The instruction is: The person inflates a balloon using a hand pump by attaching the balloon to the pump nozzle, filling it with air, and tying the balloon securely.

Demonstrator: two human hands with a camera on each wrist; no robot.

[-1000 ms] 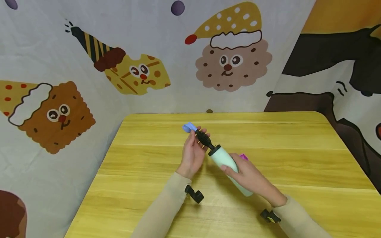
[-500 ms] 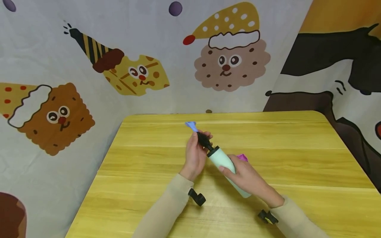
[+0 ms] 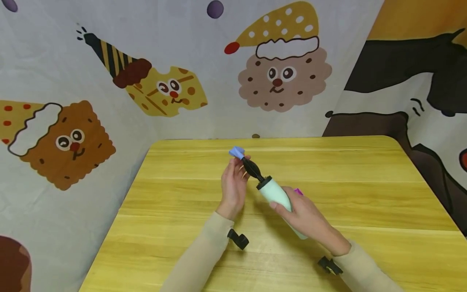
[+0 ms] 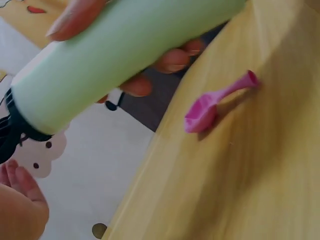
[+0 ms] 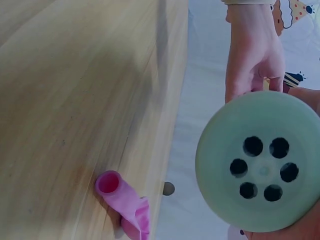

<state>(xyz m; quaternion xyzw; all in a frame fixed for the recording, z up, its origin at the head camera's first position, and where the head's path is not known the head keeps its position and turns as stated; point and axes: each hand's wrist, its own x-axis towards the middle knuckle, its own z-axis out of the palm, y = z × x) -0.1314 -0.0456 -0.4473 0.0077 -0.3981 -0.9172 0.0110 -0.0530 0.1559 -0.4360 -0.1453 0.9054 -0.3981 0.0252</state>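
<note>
A mint-green balloon pump (image 3: 275,192) with a black nozzle (image 3: 251,168) points up and to the left in the head view. Fitted over the nozzle's tip is a limp blue balloon (image 3: 237,152). My right hand (image 3: 304,215) grips the pump's body, thumb on top. My left hand (image 3: 234,186) has its thumb and fingers about the balloon's neck, some fingers behind the nozzle. In the right wrist view the pump's holed end (image 5: 260,162) covers part of that hand. A flat pink balloon (image 4: 210,110) lies on the table near the right hand.
The wooden table (image 3: 164,243) has its far edge just beyond the balloon. A cartoon-printed cloth (image 3: 204,121) hangs behind it and on the left. Each wrist bears a black camera mount, such as the left one (image 3: 238,239).
The blue balloon has shifted slightly right and its loose end has changed shape. My left hand first moved a little right, then back left. The right hand keeps its grip on the pump.
</note>
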